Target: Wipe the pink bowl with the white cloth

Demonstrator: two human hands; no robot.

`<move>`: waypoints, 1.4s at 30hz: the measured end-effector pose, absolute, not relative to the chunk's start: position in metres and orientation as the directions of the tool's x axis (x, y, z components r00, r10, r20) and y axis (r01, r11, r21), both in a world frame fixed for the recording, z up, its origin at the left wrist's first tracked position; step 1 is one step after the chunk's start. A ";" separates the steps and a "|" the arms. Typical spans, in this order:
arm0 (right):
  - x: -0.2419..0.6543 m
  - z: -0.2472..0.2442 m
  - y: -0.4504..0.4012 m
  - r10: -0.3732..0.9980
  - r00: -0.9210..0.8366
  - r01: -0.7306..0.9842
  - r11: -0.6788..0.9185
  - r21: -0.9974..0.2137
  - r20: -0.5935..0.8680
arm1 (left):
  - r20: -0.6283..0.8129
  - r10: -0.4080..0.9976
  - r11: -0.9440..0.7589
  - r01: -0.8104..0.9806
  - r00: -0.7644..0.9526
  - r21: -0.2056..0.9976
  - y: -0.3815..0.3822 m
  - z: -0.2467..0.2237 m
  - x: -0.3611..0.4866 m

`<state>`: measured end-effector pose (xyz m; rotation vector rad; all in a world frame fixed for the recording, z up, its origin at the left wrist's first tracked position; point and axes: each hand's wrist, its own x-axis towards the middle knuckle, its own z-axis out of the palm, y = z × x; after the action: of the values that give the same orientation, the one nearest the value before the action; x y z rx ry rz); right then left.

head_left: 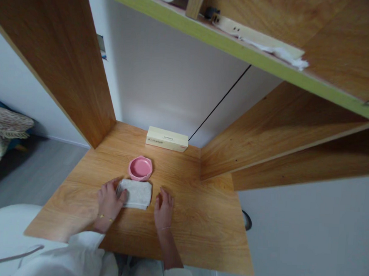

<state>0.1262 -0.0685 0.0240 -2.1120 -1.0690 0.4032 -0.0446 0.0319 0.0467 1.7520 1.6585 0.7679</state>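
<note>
A folded white cloth [136, 194] lies flat on the wooden desk, just in front of a pink dish [140, 168] with an angular rim. My left hand [110, 199] is at the cloth's left edge, its thumb and fingers apart, with the thumb over the cloth's lower left part. To the right of the cloth, my right hand [164, 207] rests near the desk surface with its fingers slightly bent and apart, holding nothing and not touching the cloth.
A long cream box [167, 139] stands at the back of the desk [204, 226] against the wall. Wooden panels rise on both sides. A shelf [239, 52] with a pale edge crosses overhead. A black cable [219, 103] runs down the wall.
</note>
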 end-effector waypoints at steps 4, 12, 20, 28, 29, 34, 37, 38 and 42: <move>0.156 0.014 -0.093 0.810 0.573 0.698 -0.403 -0.592 0.124 | 0.207 0.876 -0.461 0.631 0.435 0.624 -0.008 0.055 -0.018; 0.175 -0.008 -0.114 0.878 0.467 0.866 -0.431 -0.252 0.104 | 0.183 0.567 -0.742 0.401 0.803 0.538 -0.071 0.015 0.027; 0.172 -0.008 -0.114 0.877 0.462 0.874 -0.424 -0.239 0.134 | 0.196 0.530 -0.804 0.416 0.825 0.425 -0.068 0.000 0.019; 0.172 -0.005 -0.115 0.878 0.465 0.870 -0.431 -0.240 0.113 | 0.204 0.525 -0.812 0.415 0.826 0.411 -0.068 0.003 0.020; 0.172 -0.004 -0.115 0.877 0.468 0.869 -0.432 -0.243 0.114 | 0.204 0.527 -0.810 0.415 0.825 0.415 -0.068 0.003 0.020; 0.173 -0.006 -0.115 0.877 0.462 0.872 -0.421 -0.251 0.131 | 0.202 0.528 -0.807 0.414 0.825 0.421 -0.068 0.003 0.019; 0.173 -0.006 -0.115 0.877 0.461 0.873 -0.421 -0.246 0.135 | 0.203 0.529 -0.808 0.416 0.824 0.417 -0.068 0.003 0.020; 0.173 -0.006 -0.115 0.877 0.461 0.873 -0.421 -0.244 0.135 | 0.204 0.532 -0.807 0.419 0.822 0.416 -0.068 0.002 0.020; 0.173 -0.004 -0.115 0.879 0.459 0.875 -0.420 -0.243 0.133 | 0.201 0.534 -0.805 0.421 0.821 0.419 -0.068 0.003 0.020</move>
<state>0.1728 -0.1152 -0.0040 -2.4351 -1.5033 0.0210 0.0201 -0.0681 0.0029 2.6466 0.7193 0.4417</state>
